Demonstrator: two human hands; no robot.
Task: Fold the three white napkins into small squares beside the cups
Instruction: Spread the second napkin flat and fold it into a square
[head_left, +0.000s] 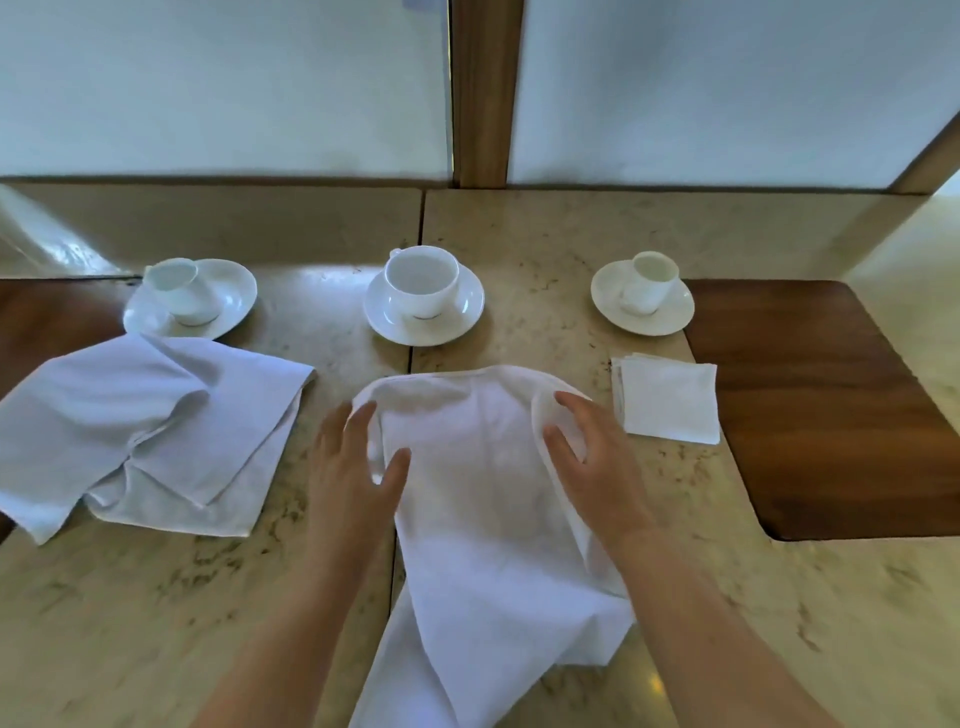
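Three white cups on saucers stand in a row: left cup (179, 293), middle cup (422, 280), right cup (649, 283). A small folded square napkin (670, 400) lies below the right cup. A crumpled napkin (140, 431) lies loosely below the left cup. The middle napkin (488, 499) is spread long toward me and hangs over the near edge. My left hand (358, 473) rests at its left side and my right hand (597, 457) on its right side, both with fingers spread, neither pinching the cloth.
The beige marble table (545, 332) has a seam running down its middle. A dark wooden inset panel (810, 405) sits at the right, another at the far left edge. A wall with a wooden post (483, 93) rises behind.
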